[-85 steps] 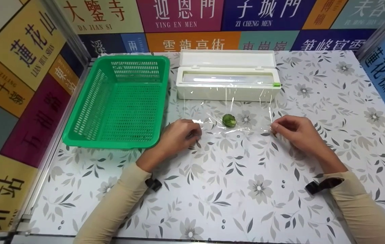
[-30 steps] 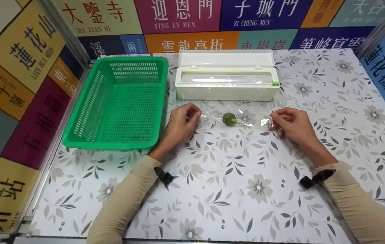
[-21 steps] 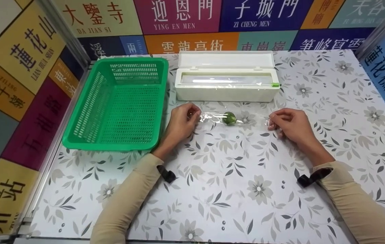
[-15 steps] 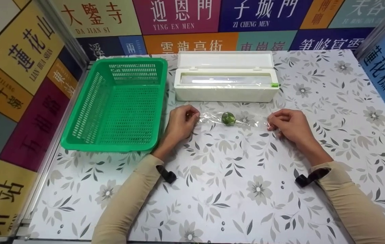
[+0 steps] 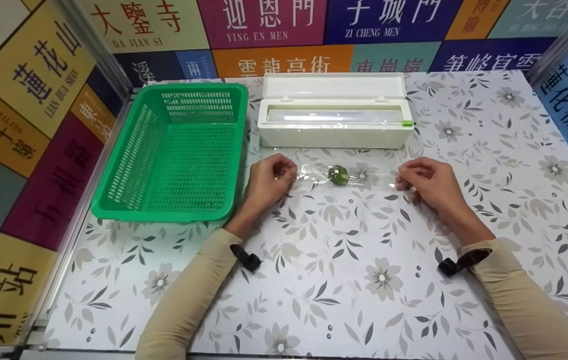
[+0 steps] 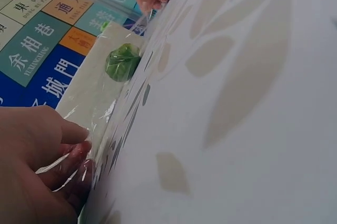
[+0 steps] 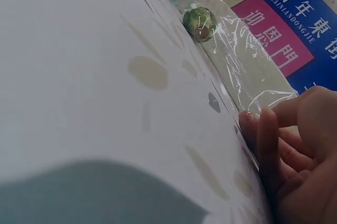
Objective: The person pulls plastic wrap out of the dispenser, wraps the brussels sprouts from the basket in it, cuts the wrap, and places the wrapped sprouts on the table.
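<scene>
A round green Brussels sprout (image 5: 338,175) sits on the tabletop between the hands, under a shiny layer of clear cling film (image 5: 371,177). In the right wrist view the sprout (image 7: 200,24) shows a brownish spot through the film. My left hand (image 5: 268,181) pinches the film at its left side, close to the basket's right rim. My right hand (image 5: 431,184) pinches it at the right side. Just behind stands the white cling film dispenser (image 5: 336,137), its lid raised and the roll showing inside. Whether the film still joins the roll is hard to tell.
A green plastic basket (image 5: 191,165) with perforated walls stands left of the dispenser. A small green slider (image 5: 407,123) sits at the dispenser's right end. Flower-patterned covering (image 5: 381,280) spreads over the table, and printed panels (image 5: 284,60) close off the back and sides.
Both hands have moved away from me toward the dispenser, bringing the film's near edge up and over the sprout. During the last half second the hands barely move.
</scene>
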### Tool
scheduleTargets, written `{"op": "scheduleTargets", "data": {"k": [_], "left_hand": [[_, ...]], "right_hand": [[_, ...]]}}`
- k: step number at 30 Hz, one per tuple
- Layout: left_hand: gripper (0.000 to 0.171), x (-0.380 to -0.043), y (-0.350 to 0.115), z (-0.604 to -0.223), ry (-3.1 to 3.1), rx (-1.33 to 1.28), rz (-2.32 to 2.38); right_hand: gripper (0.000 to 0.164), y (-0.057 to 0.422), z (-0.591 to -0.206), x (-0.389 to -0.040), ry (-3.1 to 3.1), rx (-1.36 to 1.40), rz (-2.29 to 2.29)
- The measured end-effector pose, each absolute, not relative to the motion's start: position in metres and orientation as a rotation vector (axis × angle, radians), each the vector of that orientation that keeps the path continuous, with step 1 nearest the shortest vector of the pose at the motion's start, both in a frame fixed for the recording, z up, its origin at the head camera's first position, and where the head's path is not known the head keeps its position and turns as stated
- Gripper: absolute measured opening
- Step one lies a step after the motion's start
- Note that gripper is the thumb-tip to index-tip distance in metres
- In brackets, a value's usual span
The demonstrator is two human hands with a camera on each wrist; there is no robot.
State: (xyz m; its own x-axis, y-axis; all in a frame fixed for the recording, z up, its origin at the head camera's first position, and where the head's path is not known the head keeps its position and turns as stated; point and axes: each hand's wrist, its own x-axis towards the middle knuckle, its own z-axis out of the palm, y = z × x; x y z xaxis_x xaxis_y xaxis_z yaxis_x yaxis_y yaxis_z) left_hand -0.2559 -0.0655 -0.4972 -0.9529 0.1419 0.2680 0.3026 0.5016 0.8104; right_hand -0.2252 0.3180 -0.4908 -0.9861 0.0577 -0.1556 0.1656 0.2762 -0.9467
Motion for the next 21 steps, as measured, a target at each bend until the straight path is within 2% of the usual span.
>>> {"op": "scheduleTargets", "data": {"k": [13, 21], "left_hand": [[0.014, -0.257, -0.0658, -0.4995, -2.474, -0.362, -1.576], [0.008, -0.2578, -0.0686, -0.5024, -2.429, -0.37, -1.683]], "right_hand": [[0.042, 0.3205, -0.4903, -0.2234, 2.44, 0.225, -1.902], [0.041, 0.3202, -0.4903, -0.2231, 2.45, 0.276, -1.861]]}}
